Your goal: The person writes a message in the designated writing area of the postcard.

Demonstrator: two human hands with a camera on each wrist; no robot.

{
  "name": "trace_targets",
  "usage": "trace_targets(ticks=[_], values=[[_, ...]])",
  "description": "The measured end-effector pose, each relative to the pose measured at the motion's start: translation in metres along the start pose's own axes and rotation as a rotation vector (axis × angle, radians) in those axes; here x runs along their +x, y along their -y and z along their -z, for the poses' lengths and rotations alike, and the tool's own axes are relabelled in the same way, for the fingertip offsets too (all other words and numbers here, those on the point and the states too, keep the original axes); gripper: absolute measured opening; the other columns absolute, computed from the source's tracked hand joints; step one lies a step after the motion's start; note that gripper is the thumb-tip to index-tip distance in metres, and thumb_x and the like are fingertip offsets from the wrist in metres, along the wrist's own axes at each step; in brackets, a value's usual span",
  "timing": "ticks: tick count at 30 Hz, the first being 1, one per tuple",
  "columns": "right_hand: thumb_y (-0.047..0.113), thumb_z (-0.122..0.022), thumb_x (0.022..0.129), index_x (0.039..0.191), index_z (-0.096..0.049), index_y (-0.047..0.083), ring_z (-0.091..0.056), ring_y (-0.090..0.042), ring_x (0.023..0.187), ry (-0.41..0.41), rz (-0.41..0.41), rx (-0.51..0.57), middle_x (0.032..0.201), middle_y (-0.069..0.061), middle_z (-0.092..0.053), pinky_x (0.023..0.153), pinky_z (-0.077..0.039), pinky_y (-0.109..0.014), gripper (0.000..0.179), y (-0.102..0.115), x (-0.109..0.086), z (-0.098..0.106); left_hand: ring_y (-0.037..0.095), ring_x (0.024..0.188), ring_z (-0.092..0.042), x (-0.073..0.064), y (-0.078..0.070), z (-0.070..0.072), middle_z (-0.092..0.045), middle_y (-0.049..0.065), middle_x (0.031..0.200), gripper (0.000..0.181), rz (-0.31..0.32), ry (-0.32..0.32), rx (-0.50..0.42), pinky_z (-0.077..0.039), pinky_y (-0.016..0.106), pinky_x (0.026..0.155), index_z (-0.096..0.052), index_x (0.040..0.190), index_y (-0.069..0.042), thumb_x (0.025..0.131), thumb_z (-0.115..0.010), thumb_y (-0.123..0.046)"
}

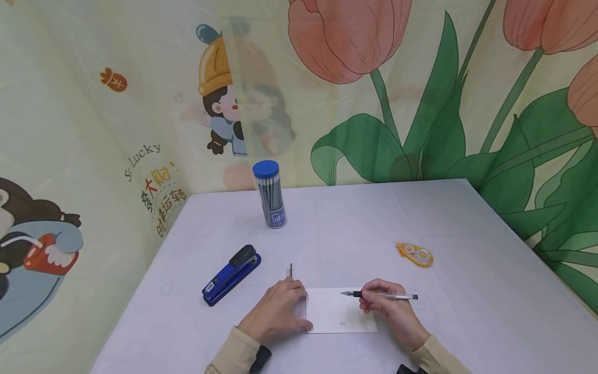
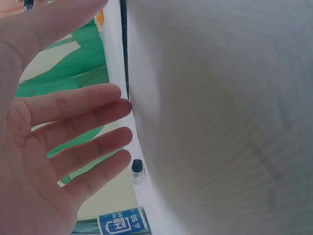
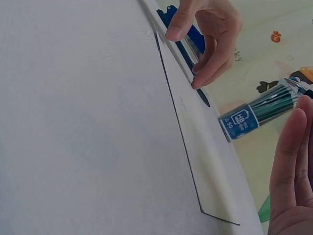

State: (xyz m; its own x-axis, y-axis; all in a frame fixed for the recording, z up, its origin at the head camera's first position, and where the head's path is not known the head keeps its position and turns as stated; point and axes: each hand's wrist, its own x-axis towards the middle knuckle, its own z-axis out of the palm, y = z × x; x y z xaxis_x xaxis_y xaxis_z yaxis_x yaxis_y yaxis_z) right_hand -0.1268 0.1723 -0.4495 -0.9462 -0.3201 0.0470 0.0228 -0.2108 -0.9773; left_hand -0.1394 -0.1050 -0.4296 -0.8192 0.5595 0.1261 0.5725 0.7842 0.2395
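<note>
Bench (image 1: 355, 228) before me: pale, flat top. Far side, a clear tub of pencils (image 1: 270, 196), upright, blue lid (image 1: 266, 169) on. Nearer, to my left, a blue stapler (image 1: 232, 274), lying aslant. Well off to the right, a yellow correction tape (image 1: 416, 254). At the near middle, a white card (image 1: 324, 311), flat, small marks on it; a slim dark stick (image 3: 202, 96) beside its left edge, partly behind my left fingers (image 1: 290, 289).

Left fingers (image 2: 73, 102) loose, right fingers (image 1: 380, 284) bent
</note>
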Motion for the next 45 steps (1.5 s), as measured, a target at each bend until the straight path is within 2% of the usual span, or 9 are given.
trace_targets(ticks=[4,9,15,22,25,30,35,40,45], values=[[0.007,-0.058,0.093,0.092,-0.065,0.012,-0.065,-0.009,0.076,0.002,-0.004,-0.001,0.084,-0.003,-0.07,0.07,-0.055,-0.026,0.008,0.0,0.0,-0.001,0.019,0.103,-0.058,-0.001,0.0,0.0,-0.066,0.003,0.112,0.057,0.004,0.015,0.025,-0.048,0.032,0.09,-0.071,0.107,-0.008,0.067,-0.083,-0.046],[0.009,-0.059,0.093,0.092,-0.065,0.012,-0.065,-0.01,0.076,-0.007,-0.018,-0.011,0.084,-0.004,-0.07,0.071,-0.055,-0.026,0.007,0.0,0.001,-0.001,0.016,0.098,-0.056,-0.001,0.001,-0.001,-0.065,0.001,0.11,0.059,-0.009,0.024,0.057,-0.048,0.031,0.087,-0.071,0.108,-0.007,0.067,-0.083,-0.048],[0.007,-0.058,0.093,0.092,-0.064,0.011,-0.067,-0.011,0.076,-0.009,-0.004,-0.006,0.084,-0.004,-0.071,0.07,-0.056,-0.027,0.007,0.0,0.002,-0.002,0.014,0.096,-0.055,0.0,0.001,-0.002,-0.065,0.0,0.107,0.058,-0.047,0.01,0.107,-0.047,0.028,0.085,-0.073,0.105,-0.008,0.067,-0.082,-0.05],[0.008,-0.058,0.093,0.094,-0.061,0.007,-0.07,-0.015,0.08,-0.003,-0.003,-0.018,0.086,-0.004,-0.072,0.071,-0.056,-0.028,0.003,-0.001,0.004,-0.002,0.014,0.096,-0.054,0.001,-0.002,-0.002,-0.065,0.0,0.107,0.058,-0.059,0.003,0.135,-0.047,0.028,0.085,-0.072,0.104,-0.007,0.067,-0.082,-0.051],[0.008,-0.058,0.094,0.097,-0.06,0.003,-0.07,-0.015,0.082,0.014,-0.006,-0.014,0.089,-0.006,-0.073,0.072,-0.056,-0.029,0.006,-0.002,0.006,-0.002,0.014,0.096,-0.054,0.002,-0.004,-0.002,-0.065,0.0,0.107,0.058,-0.057,0.009,0.134,-0.047,0.028,0.086,-0.072,0.104,-0.007,0.067,-0.081,-0.051],[0.009,-0.057,0.094,0.108,-0.058,-0.008,-0.069,-0.014,0.082,0.013,-0.02,-0.012,0.091,-0.009,-0.073,0.072,-0.056,-0.028,0.022,-0.001,0.008,-0.001,0.014,0.098,-0.055,0.004,-0.006,-0.003,-0.065,-0.001,0.107,0.058,-0.056,0.016,0.148,-0.047,0.03,0.09,-0.072,0.105,-0.008,0.068,-0.081,-0.052],[0.01,-0.06,0.093,0.112,-0.055,-0.018,-0.069,-0.014,0.08,-0.01,-0.041,-0.05,0.091,-0.011,-0.072,0.072,-0.056,-0.028,0.034,0.002,0.011,-0.002,0.013,0.099,-0.055,0.007,-0.009,-0.004,-0.065,-0.002,0.107,0.058,-0.065,0.014,0.165,-0.046,0.029,0.091,-0.072,0.105,-0.009,0.067,-0.08,-0.053],[0.008,-0.066,0.088,0.105,-0.057,-0.018,-0.068,-0.014,0.075,-0.041,-0.047,-0.134,0.084,-0.006,-0.072,0.07,-0.057,-0.03,0.033,0.002,0.016,-0.006,0.012,0.099,-0.055,0.009,-0.011,-0.006,-0.065,-0.003,0.106,0.057,-0.082,0.003,0.174,-0.045,0.027,0.09,-0.072,0.103,-0.01,0.067,-0.08,-0.053],[0.009,-0.074,0.081,0.095,-0.06,-0.015,-0.063,-0.012,0.063,-0.101,-0.081,-0.23,0.072,-0.004,-0.069,0.062,-0.056,-0.028,0.031,0.0,0.021,-0.012,0.012,0.1,-0.054,0.012,-0.013,-0.007,-0.065,-0.003,0.106,0.057,-0.087,0.009,0.176,-0.044,0.028,0.091,-0.072,0.104,-0.01,0.068,-0.079,-0.055]])
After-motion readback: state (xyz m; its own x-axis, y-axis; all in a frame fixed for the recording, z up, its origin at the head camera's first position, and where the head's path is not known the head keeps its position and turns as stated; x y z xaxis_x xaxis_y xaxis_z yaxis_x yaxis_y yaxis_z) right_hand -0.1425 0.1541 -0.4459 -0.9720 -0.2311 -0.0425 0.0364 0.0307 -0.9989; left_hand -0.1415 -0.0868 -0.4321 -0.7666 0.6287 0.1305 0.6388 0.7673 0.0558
